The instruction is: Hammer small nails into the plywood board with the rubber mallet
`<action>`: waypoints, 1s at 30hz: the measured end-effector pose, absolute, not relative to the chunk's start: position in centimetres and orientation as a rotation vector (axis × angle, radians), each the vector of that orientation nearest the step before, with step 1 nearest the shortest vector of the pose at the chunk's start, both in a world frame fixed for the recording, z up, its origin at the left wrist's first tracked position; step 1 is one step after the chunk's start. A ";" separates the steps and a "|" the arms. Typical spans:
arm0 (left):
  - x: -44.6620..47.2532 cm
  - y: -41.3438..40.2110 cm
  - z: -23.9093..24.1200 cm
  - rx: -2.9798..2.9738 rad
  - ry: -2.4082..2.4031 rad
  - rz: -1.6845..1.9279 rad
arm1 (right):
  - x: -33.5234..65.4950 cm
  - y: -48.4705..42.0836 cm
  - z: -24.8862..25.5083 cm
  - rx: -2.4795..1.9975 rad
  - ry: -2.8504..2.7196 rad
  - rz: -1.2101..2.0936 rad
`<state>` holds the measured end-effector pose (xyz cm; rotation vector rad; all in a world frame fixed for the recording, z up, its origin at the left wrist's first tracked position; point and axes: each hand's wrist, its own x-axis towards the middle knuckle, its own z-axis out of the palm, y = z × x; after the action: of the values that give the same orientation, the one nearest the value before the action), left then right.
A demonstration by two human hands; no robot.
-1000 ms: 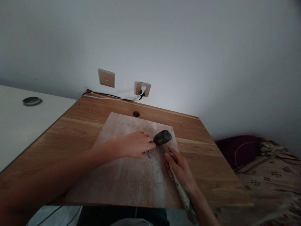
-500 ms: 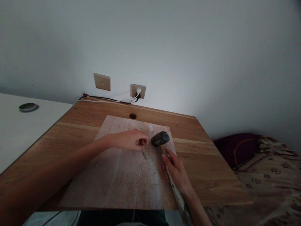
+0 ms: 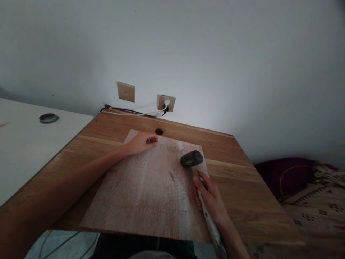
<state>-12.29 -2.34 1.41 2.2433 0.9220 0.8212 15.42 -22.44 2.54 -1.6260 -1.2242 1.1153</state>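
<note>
Left hand (image 3: 141,142) is out at the far edge of the plywood board (image 3: 140,201), palm down, fingers curled in with the tips bunched near the board's far left corner; can't tell whether they pinch anything, too small to see. Right hand (image 3: 210,196) is wrapped shut around the pale wooden handle of the hammer (image 3: 192,158), gripped about midway. The dark hammer head rests on the board near its far right corner, not raised. A loose nail (image 3: 171,176), maybe two lying together, sits flat on the board between the hands, near the hammer head but not touching it, and clear of both hands. Faint dark specks along the far edge look like nails already in, not sure. The board lies flat on the wooden counter (image 3: 242,194), its near edge overhanging toward the person. Step in hand, by my read: a pause between strikes, hammer parked and left hand busy at the far edge. A strike from here would need a nail stood upright and pinched low by the left fingers, with the hammer lifted off the board and a light first tap to keep clear of the fingertips.
</note>
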 end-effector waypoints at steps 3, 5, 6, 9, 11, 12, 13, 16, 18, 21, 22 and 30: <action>-12.5 -2.3 1.3 2.233 0.955 0.839 | 15.9 -22.0 2.2 -1.641 -1.256 1.104; -12.7 -2.2 1.1 2.210 0.969 0.841 | 16.4 -21.7 2.0 -1.656 -1.268 1.102; -12.7 -2.2 1.0 2.198 0.970 0.840 | 16.6 -21.5 1.9 -1.662 -1.273 1.104; -12.7 -2.1 0.8 2.180 0.968 0.841 | 17.0 -21.1 1.9 -1.674 -1.290 1.094; -12.7 -2.1 0.8 2.182 0.963 0.844 | 17.0 -20.9 2.1 -1.677 -1.319 1.080; -12.7 -2.1 0.9 2.181 0.961 0.846 | 17.0 -20.8 2.3 -1.675 -1.337 1.078; -12.8 -2.0 0.9 2.177 0.959 0.849 | 17.0 -20.7 2.5 -1.672 -1.352 1.082; -12.9 -1.9 0.8 2.158 0.957 0.849 | 17.1 -20.3 2.7 -1.661 -1.347 1.122; -12.9 -1.9 0.7 2.160 0.956 0.843 | 17.3 -20.1 2.7 -1.654 -1.308 1.140; -12.7 -1.8 0.3 2.176 0.938 0.836 | 17.4 -20.0 2.7 -1.633 -1.329 1.141; -12.7 -1.8 0.2 2.174 0.932 0.835 | 17.2 -19.9 2.7 -1.622 -1.344 1.135; -12.5 -1.8 0.6 2.180 0.958 0.807 | 12.7 -16.8 5.6 -1.462 -1.465 1.192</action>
<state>-12.53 -1.78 0.56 2.1799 0.9576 0.8070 12.69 -16.81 5.56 -1.4622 -1.4649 1.1915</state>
